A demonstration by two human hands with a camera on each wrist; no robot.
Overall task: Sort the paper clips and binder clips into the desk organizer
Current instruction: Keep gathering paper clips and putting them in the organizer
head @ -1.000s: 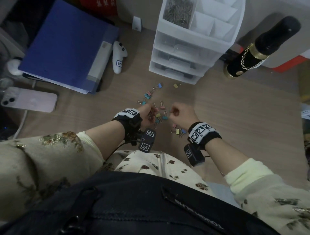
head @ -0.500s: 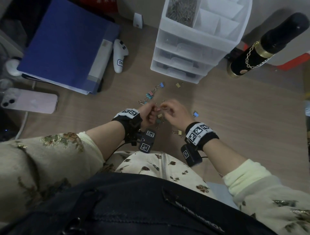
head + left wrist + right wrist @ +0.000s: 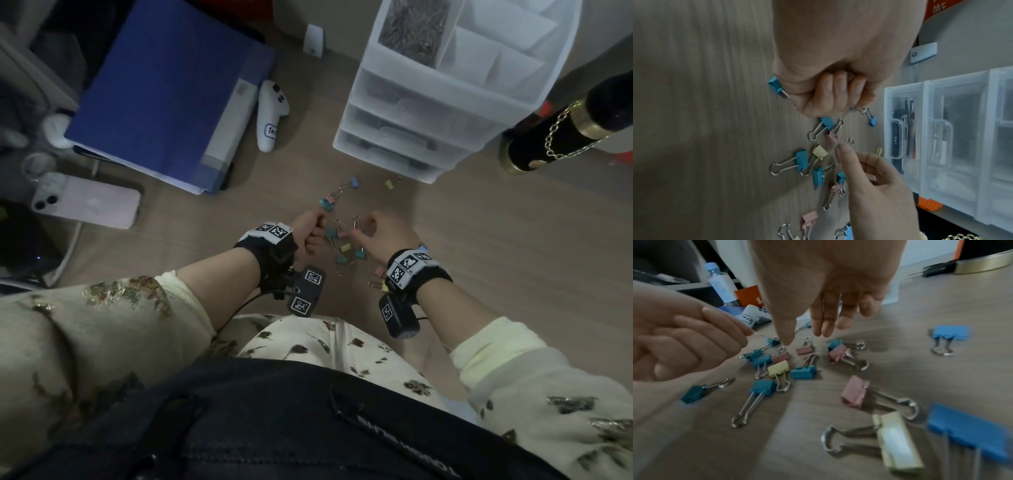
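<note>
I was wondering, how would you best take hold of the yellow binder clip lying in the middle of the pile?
Probably by its wire handles. The yellow binder clip lies flat with both handles folded together and pointing toward the person, clear of its neighbours. Its body is crowded by a pink clip and a teal clip. The right hand could come from above and the near side, pinching the loops.

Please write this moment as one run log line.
left hand: fisted, contents hidden | right hand: open above binder clips | desk organizer: untouched

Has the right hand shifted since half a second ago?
Yes. The right hand has drawn back rightward from the left hand, exposing binder clips between them.
</note>
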